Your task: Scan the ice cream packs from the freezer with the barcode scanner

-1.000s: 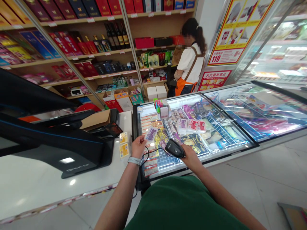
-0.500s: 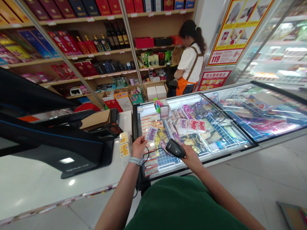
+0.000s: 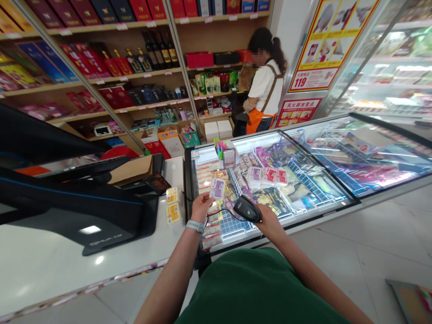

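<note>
Pinched in the fingers of my left hand (image 3: 201, 207) is a flat purple-and-white packet (image 3: 218, 188), held up above the glass of a chest freezer (image 3: 232, 234). My right hand (image 3: 270, 221) is wrapped round a black barcode scanner (image 3: 247, 209), whose head points left toward the packet without touching it. A black cable loops from the scanner past my left wrist. Beyond the scanner, purple packs (image 3: 255, 176) and red packs (image 3: 271, 176) lie on the freezer's glass top. Yellow packs (image 3: 173, 213) sit on the white counter, left of my left hand.
A dark checkout terminal (image 3: 114, 216) stands on the white counter (image 3: 60, 265) at left. A small container (image 3: 230, 157) with colourful items is at the freezer's far edge. Behind, a person (image 3: 266, 85) in an orange-and-brown apron stands by shelves of boxes and bottles (image 3: 158, 49).
My left hand has moved slightly to the right with the packet, bringing it closer to the scanner. My right hand with the scanner has hardly moved. The view has shifted a little.
</note>
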Tool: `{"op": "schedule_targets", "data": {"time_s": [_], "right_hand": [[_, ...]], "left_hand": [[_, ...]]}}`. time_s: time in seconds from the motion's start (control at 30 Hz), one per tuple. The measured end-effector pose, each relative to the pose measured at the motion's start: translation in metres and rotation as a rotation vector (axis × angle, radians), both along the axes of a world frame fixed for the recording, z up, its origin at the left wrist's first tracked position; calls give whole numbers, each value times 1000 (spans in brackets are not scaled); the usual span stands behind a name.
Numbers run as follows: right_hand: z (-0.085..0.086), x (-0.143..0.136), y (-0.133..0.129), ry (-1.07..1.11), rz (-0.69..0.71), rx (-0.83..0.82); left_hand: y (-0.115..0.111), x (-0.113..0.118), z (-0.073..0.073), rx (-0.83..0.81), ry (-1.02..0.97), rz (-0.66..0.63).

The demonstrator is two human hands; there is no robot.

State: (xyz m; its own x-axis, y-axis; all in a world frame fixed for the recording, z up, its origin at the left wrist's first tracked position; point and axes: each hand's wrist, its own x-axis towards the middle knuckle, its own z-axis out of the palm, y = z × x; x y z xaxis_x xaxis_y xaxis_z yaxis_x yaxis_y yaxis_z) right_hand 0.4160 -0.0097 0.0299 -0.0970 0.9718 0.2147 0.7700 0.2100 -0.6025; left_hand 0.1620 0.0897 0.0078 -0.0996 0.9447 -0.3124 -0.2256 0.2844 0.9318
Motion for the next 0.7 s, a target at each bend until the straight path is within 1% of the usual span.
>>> {"op": "schedule_targets", "data": {"time_s": [0.13,0.3,0.47,0.6,0.7], "right_hand": [[0,3,-1,25,-17,3],[2,6,-2,30,-27,-9],[2,9,-2,37,-52,-28],[2,12,-3,51,-72,-20],[2,14,-4,55,-85,-26]], "left_hand": [[1,10,1,-57,-31,-47],[5,26,1,-78,-88,-96],[14,47,4,-122,-117,-147],[22,65,8,-127,-134,-193],[29,79,7,-134,-136,-215]]}}
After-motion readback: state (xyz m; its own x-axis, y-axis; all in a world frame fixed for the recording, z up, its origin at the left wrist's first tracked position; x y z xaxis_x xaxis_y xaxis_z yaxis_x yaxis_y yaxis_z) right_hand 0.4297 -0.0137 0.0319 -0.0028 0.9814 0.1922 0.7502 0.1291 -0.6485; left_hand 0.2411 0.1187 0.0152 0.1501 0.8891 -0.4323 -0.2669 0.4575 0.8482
